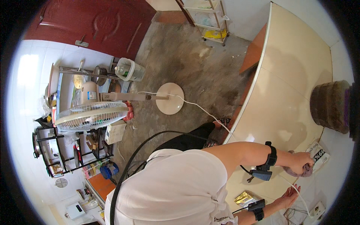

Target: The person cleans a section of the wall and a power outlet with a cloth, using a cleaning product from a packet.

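My left hand (302, 163) grips a bunched greyish-purple cloth (305, 171) on the cream counter (284, 112). Just beyond it, against the wall, lies a white printed packet or box (320, 157) bearing bold writing. My right hand (289, 195) is lower in the view, fingers loosely extended beside a white power cord (302, 199). The cord passes at the fingertips; whether they touch it is unclear. It runs to a white wall socket (317, 210). A gold foil packet (244, 198) lies near my right forearm.
A dark, tinted container (329, 107) with a purple lid stands against the wall. Behind me, a standing fan (91, 115) rises from its round base (170, 98), its cord stretching to the counter. Shelves (76, 152) hold kitchenware. A clear bucket (130, 70) stands near the red door (92, 25).
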`<control>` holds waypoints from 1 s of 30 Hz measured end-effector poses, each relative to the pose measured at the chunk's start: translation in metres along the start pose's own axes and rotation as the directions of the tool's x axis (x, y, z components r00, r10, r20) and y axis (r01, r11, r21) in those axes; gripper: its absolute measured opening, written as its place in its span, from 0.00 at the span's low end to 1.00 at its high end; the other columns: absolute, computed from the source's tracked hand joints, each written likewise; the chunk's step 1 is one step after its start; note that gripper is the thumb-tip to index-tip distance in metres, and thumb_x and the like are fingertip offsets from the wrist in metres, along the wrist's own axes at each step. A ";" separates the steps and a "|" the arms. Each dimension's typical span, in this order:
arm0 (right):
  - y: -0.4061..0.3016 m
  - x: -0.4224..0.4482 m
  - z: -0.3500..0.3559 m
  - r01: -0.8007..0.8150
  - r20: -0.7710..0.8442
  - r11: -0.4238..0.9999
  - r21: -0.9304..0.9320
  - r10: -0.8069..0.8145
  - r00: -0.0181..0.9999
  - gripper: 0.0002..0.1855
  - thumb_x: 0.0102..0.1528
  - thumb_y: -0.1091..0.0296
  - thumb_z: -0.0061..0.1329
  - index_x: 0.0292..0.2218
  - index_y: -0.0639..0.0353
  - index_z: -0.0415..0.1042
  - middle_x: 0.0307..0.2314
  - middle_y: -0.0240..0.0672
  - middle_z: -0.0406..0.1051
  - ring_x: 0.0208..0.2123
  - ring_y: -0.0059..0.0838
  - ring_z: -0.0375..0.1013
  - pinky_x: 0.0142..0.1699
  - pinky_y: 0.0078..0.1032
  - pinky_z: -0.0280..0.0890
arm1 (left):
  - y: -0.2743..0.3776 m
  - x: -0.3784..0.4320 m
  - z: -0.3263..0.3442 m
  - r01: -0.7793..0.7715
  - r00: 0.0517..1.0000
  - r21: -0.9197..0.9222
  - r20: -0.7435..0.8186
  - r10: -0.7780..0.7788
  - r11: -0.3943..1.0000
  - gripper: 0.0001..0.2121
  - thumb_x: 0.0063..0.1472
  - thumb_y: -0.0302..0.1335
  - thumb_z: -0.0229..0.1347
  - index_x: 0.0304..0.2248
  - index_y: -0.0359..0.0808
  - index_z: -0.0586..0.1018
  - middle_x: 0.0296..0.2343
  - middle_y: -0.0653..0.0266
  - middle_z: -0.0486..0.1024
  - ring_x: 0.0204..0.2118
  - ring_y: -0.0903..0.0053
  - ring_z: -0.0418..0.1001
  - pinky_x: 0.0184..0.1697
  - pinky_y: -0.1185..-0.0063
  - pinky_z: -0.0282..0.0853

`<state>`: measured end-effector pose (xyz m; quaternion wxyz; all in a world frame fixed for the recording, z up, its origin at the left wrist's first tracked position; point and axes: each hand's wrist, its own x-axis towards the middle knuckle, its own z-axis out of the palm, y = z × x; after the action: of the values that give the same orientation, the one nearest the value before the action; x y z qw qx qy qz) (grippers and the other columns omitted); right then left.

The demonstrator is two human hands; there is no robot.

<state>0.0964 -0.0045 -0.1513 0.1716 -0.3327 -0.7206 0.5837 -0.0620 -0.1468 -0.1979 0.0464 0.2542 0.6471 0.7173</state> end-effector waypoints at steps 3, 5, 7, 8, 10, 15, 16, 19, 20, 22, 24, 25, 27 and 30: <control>0.017 0.006 -0.012 0.001 0.002 1.000 0.017 -0.001 1.000 0.24 0.64 0.51 0.40 0.54 0.58 0.67 0.44 0.38 0.72 0.46 0.28 0.71 0.49 0.25 0.62 | 0.006 -0.008 -0.006 -0.009 1.000 0.000 -0.011 0.009 1.000 0.17 0.36 0.25 0.59 0.32 0.38 0.78 0.32 0.51 0.71 0.36 0.55 0.70 0.36 0.64 0.66; 0.025 0.007 -0.023 -0.006 0.001 1.000 0.015 0.006 1.000 0.25 0.64 0.51 0.40 0.54 0.58 0.66 0.44 0.37 0.72 0.47 0.29 0.71 0.50 0.26 0.62 | 0.008 -0.013 -0.009 -0.029 0.999 0.027 -0.018 0.030 0.999 0.17 0.36 0.24 0.58 0.32 0.38 0.78 0.32 0.52 0.71 0.37 0.55 0.70 0.36 0.65 0.66; 0.024 0.001 -0.027 -0.012 0.007 1.000 0.011 0.012 1.000 0.25 0.64 0.51 0.39 0.54 0.57 0.66 0.44 0.37 0.72 0.48 0.31 0.70 0.51 0.27 0.62 | 0.010 -0.017 -0.010 -0.034 0.999 0.025 -0.019 0.034 0.999 0.17 0.36 0.24 0.58 0.32 0.38 0.78 0.32 0.52 0.70 0.37 0.55 0.69 0.36 0.65 0.66; 0.028 0.002 -0.034 0.001 -0.007 1.000 -0.004 -0.001 1.000 0.25 0.64 0.51 0.39 0.55 0.57 0.65 0.46 0.37 0.71 0.50 0.31 0.69 0.52 0.27 0.60 | 0.011 -0.019 -0.011 -0.037 0.999 0.024 -0.020 0.037 0.999 0.17 0.36 0.24 0.58 0.32 0.38 0.78 0.32 0.52 0.70 0.37 0.55 0.69 0.36 0.65 0.66; 0.040 0.008 -0.053 0.028 -0.031 0.999 -0.035 -0.029 0.999 0.25 0.64 0.52 0.37 0.56 0.57 0.64 0.49 0.38 0.69 0.53 0.33 0.67 0.55 0.28 0.58 | 0.016 -0.023 -0.011 -0.008 1.000 0.028 -0.013 0.009 1.000 0.17 0.36 0.24 0.58 0.32 0.38 0.78 0.33 0.52 0.70 0.37 0.55 0.69 0.36 0.65 0.66; 0.030 0.095 -0.157 0.038 -0.198 0.962 0.270 0.017 0.980 0.27 0.64 0.53 0.33 0.60 0.54 0.58 0.58 0.38 0.59 0.61 0.34 0.56 0.62 0.30 0.48 | 0.024 -0.036 -0.014 0.010 0.999 0.020 -0.039 -0.009 1.000 0.16 0.38 0.24 0.59 0.32 0.38 0.78 0.34 0.51 0.69 0.38 0.56 0.70 0.38 0.65 0.67; -0.036 0.036 -0.073 -0.019 -0.235 0.963 0.270 0.085 0.968 0.28 0.65 0.53 0.30 0.59 0.60 0.58 0.60 0.40 0.55 0.63 0.34 0.53 0.63 0.31 0.48 | 0.016 -0.046 -0.025 0.058 0.996 0.039 -0.072 -0.055 0.998 0.15 0.38 0.24 0.58 0.32 0.38 0.78 0.34 0.51 0.70 0.38 0.56 0.70 0.38 0.65 0.67; -0.083 0.011 -0.068 0.230 -0.176 0.844 0.485 -0.164 0.971 0.17 0.61 0.59 0.41 0.45 0.62 0.71 0.41 0.43 0.72 0.45 0.44 0.68 0.51 0.41 0.61 | 0.035 -0.049 -0.038 0.013 0.999 -0.012 -0.050 -0.013 1.000 0.13 0.42 0.24 0.59 0.32 0.37 0.78 0.33 0.52 0.72 0.39 0.57 0.70 0.39 0.65 0.67; -0.064 0.043 -0.128 0.188 -0.170 0.889 0.417 -0.127 0.977 0.22 0.63 0.58 0.35 0.51 0.64 0.64 0.51 0.43 0.62 0.54 0.40 0.60 0.58 0.37 0.54 | 0.051 -0.042 -0.035 -0.050 0.999 -0.068 0.014 0.051 0.996 0.12 0.43 0.24 0.59 0.32 0.37 0.78 0.32 0.53 0.72 0.39 0.57 0.70 0.39 0.66 0.67; -0.042 0.087 -0.214 0.155 -0.055 0.928 0.338 -0.146 0.988 0.25 0.65 0.57 0.30 0.55 0.67 0.59 0.56 0.44 0.58 0.58 0.35 0.58 0.63 0.33 0.52 | 0.064 -0.040 -0.028 -0.009 1.000 -0.157 0.017 0.011 0.987 0.11 0.48 0.30 0.62 0.32 0.37 0.79 0.31 0.56 0.74 0.35 0.65 0.72 0.38 0.72 0.69; -0.026 0.087 -0.229 0.227 0.018 0.884 0.409 -0.257 0.966 0.20 0.64 0.59 0.33 0.49 0.64 0.64 0.48 0.42 0.67 0.50 0.33 0.65 0.58 0.32 0.60 | 0.086 -0.038 -0.043 0.118 0.991 -0.288 0.096 -0.094 0.950 0.11 0.48 0.23 0.59 0.34 0.36 0.79 0.34 0.60 0.74 0.34 0.72 0.75 0.36 0.76 0.71; -0.029 0.099 -0.197 0.155 0.020 0.834 0.530 -0.194 0.981 0.16 0.64 0.60 0.35 0.45 0.62 0.67 0.43 0.39 0.69 0.45 0.31 0.68 0.51 0.30 0.63 | 0.088 -0.036 -0.054 0.222 0.958 -0.326 0.249 -0.144 0.919 0.12 0.49 0.22 0.58 0.36 0.36 0.79 0.34 0.60 0.74 0.36 0.72 0.75 0.37 0.75 0.72; -0.047 0.108 -0.085 0.048 0.010 0.794 0.606 -0.069 0.998 0.13 0.63 0.61 0.39 0.40 0.60 0.69 0.37 0.37 0.72 0.39 0.30 0.71 0.45 0.29 0.67 | 0.083 -0.041 -0.094 0.126 0.988 -0.108 0.099 -0.115 0.986 0.14 0.49 0.19 0.56 0.38 0.35 0.78 0.36 0.58 0.73 0.37 0.70 0.74 0.38 0.76 0.73; -0.109 0.087 -0.045 0.090 -0.228 0.794 0.601 0.063 0.972 0.20 0.66 0.55 0.32 0.45 0.64 0.64 0.38 0.44 0.73 0.40 0.37 0.74 0.44 0.32 0.68 | 0.075 -0.033 -0.085 0.134 0.977 0.045 0.161 -0.139 0.990 0.17 0.48 0.18 0.56 0.41 0.34 0.76 0.39 0.58 0.71 0.42 0.70 0.73 0.42 0.77 0.70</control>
<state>0.0321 0.0769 -0.0476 0.3580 -0.3219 -0.4716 0.7388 -0.0492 -0.2485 -0.1394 0.1441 0.2679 0.6692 0.6780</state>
